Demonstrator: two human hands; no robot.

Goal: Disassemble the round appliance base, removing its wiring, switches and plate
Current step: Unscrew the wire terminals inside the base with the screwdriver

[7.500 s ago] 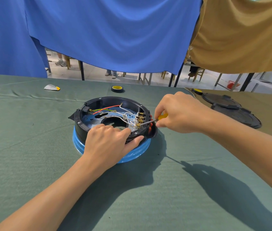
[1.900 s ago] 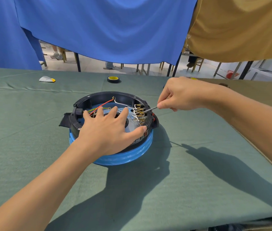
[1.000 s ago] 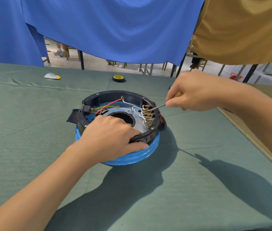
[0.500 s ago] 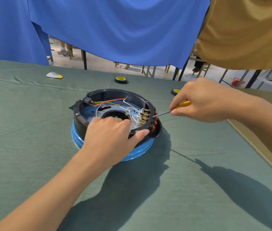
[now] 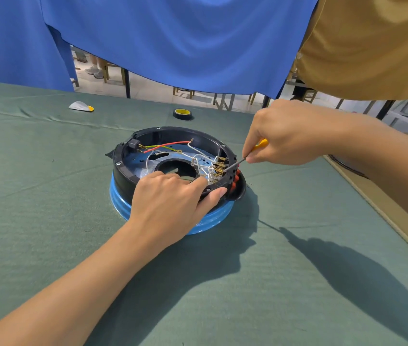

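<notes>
Your right hand (image 5: 290, 132) pinches the screwdriver (image 5: 238, 162) low on its yellow handle, fingers curled round it. The tip sits among the brass terminals (image 5: 219, 167) at the right side of the base (image 5: 173, 132). Your left hand (image 5: 170, 203) grips the near rim, fingers hooked inside and thumb outside, just beside the red switches (image 5: 234, 179). The base stands open side up on the cloth (image 5: 48, 196) in front of you, with wires (image 5: 168, 146) looped over the plate (image 5: 133, 163).

This looks like prying connectors off the switch terminals. Seat the tip under one connector's metal sleeve, not under the wire, and lever in short, gentle strokes. Work one terminal at a time. Your left fingertips lie close to the tip, so aim the force away from them, since a slip would run straight into them. Bear down with the left hand so the base neither turns nor rocks.
</notes>
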